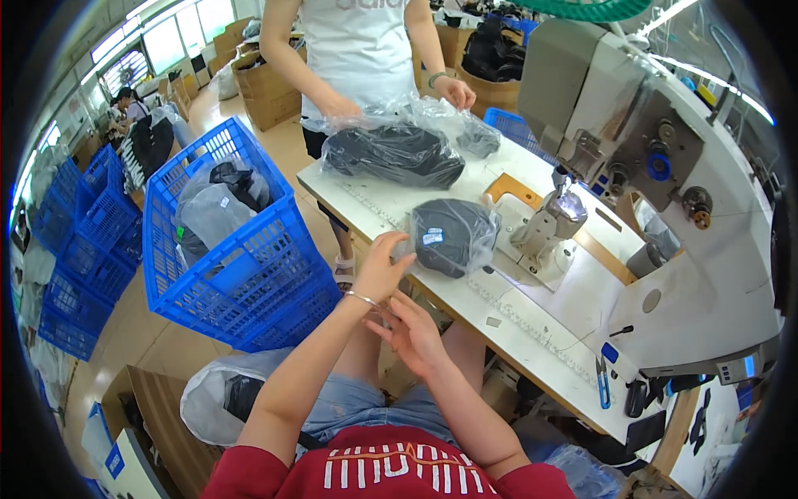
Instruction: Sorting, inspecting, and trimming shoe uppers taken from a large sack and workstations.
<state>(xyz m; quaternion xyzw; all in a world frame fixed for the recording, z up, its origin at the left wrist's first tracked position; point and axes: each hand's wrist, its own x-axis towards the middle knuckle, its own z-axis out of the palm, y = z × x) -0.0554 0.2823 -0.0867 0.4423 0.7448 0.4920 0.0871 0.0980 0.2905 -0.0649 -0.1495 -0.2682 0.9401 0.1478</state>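
Observation:
My left hand (384, 264) is raised at the table's front edge, its fingers apart and bent toward a black bundle in a clear plastic bag (449, 237). The fingertips are at the bag's near left side; I cannot tell whether they touch it. That bag bears small white and blue labels. Lower down, my right hand (416, 339) has its fingers apart, with the fingertips close by the silver bracelet (362, 298) on my left wrist. Neither hand visibly holds anything. Farther back on the table is a larger bagged black bundle (395, 156), under a co-worker's hands.
A sewing machine (553, 220) stands on the white table (532, 324) at right. Blue-handled thread snips (603, 382) lie near its front edge. Stacked blue crates (237, 274) holding bagged goods stand at left. A co-worker (357, 50) stands across the table.

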